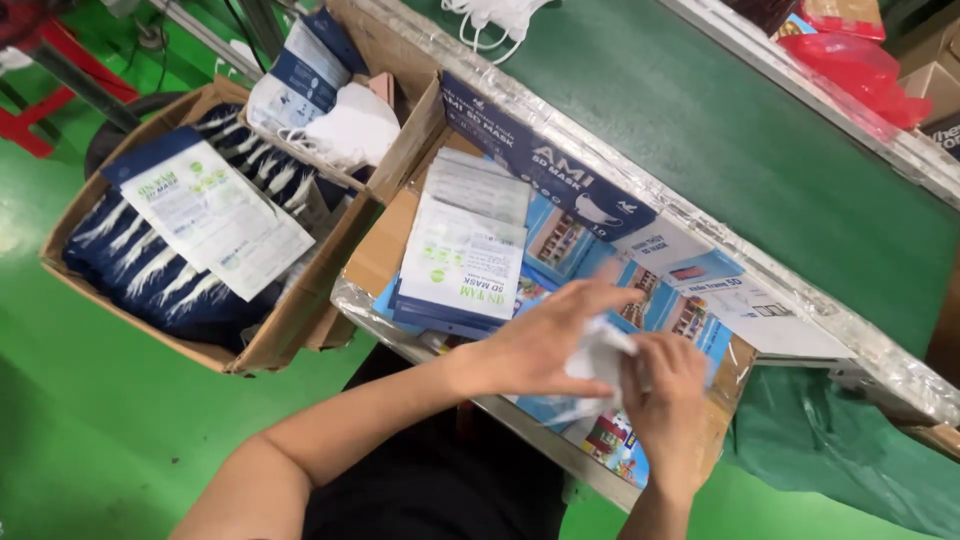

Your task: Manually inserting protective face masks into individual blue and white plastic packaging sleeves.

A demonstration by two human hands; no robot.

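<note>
1. Left hand (535, 345): lies flat over a white face mask (598, 358), fingers stretched out and close together, pressing on its upper side.
2. Right hand (667, 390): fingers curled narrowly round the lower right edge of the same mask, pinching it.
3. The mask sits between both hands, just above a flattened cardboard work surface (372, 255) covered with blue printed sheets (672, 310) showing small building pictures.
4. To the left of the hands, touching that surface: a stack of flat pouches (462, 262), white fronts with green printing and dark blue edges, slightly fanned.
5. Behind the stack stands a long dark blue card strip (545, 160) with white lettering and a white mask picture, set upright along the edge of a green conveyor belt (760, 150).
6. Far left on the green floor: an open cardboard box (250, 350) holding rows of dark blue pouches; one white-and-blue pouch (215, 215) lies on top, tilted.
7. Behind that, a smaller box (405, 140) holds loose white masks (350, 130) and another pouch.
8. Upper right: red plastic bags (860, 70) beyond the belt.
</note>
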